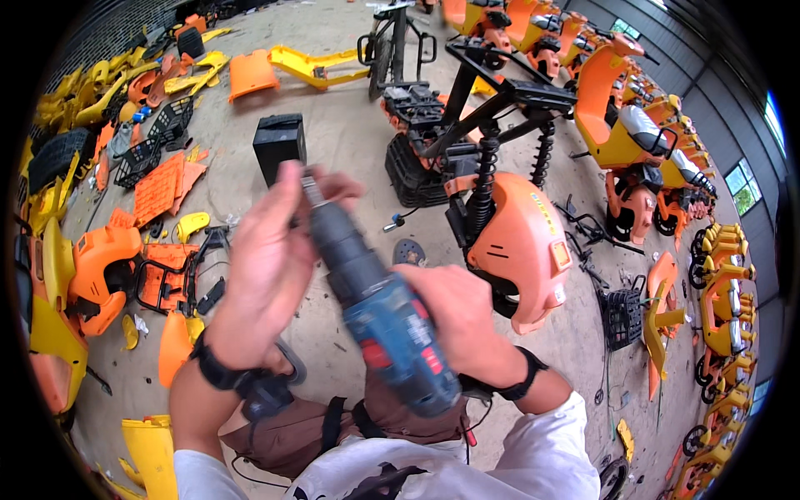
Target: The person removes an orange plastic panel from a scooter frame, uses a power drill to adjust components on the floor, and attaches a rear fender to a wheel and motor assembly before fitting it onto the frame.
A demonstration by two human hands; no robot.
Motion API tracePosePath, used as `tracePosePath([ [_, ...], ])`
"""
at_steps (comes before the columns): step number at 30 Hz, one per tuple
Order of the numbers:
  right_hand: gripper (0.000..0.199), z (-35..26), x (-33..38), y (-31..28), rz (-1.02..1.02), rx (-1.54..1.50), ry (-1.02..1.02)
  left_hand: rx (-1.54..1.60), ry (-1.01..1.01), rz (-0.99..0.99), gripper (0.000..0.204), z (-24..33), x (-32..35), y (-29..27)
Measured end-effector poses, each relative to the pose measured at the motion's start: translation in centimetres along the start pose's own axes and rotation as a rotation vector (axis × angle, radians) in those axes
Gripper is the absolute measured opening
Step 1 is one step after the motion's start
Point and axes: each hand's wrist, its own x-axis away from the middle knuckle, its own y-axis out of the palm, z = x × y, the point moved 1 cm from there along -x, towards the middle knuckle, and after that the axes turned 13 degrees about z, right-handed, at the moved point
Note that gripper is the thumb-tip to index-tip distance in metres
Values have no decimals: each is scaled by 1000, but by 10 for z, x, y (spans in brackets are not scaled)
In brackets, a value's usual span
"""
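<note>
Head view: our right hand [462, 321] grips the blue drill [379, 312] by its body; our left hand [267, 267] closes fingers round the chuck end. Drill's long axis tilts up-left, between both hands, above the floor [350, 142].

One drill [379, 304] at centre, gripped by two hands: left [267, 258], right [458, 312]. One black box [279, 146] lies at eleven o'clock and two black baskets [154, 137] at ten. Orange scooters at two o'clock are too many to count.
</note>
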Motion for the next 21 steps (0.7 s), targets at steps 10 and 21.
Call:
tracePosePath([
  [10,44,53,73,-45,-245,-231,839,-334,-433,-134,24,-99,-83,35],
  [21,57,159,160,90,-250,-73,897,-609,-612,-27,22,-205,-199,-72],
])
